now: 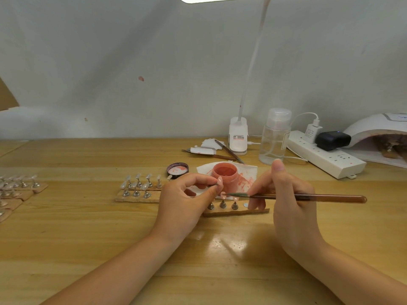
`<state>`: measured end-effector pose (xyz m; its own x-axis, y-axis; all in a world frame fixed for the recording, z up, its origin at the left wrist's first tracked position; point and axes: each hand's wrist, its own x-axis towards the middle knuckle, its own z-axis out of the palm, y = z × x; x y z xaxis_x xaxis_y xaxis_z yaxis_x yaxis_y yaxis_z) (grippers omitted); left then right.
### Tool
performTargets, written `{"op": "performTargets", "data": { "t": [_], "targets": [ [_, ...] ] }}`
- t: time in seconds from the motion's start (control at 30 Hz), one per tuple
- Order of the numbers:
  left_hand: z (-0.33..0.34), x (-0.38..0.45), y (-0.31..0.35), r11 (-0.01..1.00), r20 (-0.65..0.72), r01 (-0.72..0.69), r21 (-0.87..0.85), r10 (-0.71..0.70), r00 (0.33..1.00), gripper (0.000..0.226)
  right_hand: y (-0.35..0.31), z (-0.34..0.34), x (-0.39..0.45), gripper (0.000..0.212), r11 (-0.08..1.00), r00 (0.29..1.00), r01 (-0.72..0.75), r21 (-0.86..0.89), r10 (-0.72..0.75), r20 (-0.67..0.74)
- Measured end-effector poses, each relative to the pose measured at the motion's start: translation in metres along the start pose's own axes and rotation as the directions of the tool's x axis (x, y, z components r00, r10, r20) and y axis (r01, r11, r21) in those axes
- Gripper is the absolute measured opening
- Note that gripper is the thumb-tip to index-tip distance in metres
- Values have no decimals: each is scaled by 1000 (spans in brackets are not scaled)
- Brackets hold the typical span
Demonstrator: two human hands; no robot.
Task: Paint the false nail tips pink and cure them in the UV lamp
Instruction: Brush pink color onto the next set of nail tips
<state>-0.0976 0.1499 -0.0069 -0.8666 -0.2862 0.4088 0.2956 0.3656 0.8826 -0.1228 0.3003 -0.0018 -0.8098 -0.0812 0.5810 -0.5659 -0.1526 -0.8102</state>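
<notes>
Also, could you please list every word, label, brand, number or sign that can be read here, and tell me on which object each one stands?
No text can be read with certainty.
Desk lamp base: a small label with red and black print, too small to read.
White charger: grey print, too blurred to read.
Clear pump bottle: the edge of a label shows, not legible.
UV lamp: a blue mark on top, cut off and unreadable.

Beside the one open pink paint jar [225, 174], one lid [177, 170] and one brush [295, 197] are seen. Left of the jar, seven clear nail tips [138, 186] are counted on stands; in front of it, three bare metal stands [222, 204] are counted. Right of the jar, one UV lamp [378, 137] and one clear bottle [274, 137] are seen.
</notes>
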Motion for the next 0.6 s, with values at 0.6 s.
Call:
{"op": "performTargets", "data": {
  "t": [0.6],
  "targets": [
    [2, 2, -2, 997, -7, 45, -65, -46, 999, 15, 0, 6, 2, 47, 999, 999, -11, -48, 9, -50]
  ]
}}
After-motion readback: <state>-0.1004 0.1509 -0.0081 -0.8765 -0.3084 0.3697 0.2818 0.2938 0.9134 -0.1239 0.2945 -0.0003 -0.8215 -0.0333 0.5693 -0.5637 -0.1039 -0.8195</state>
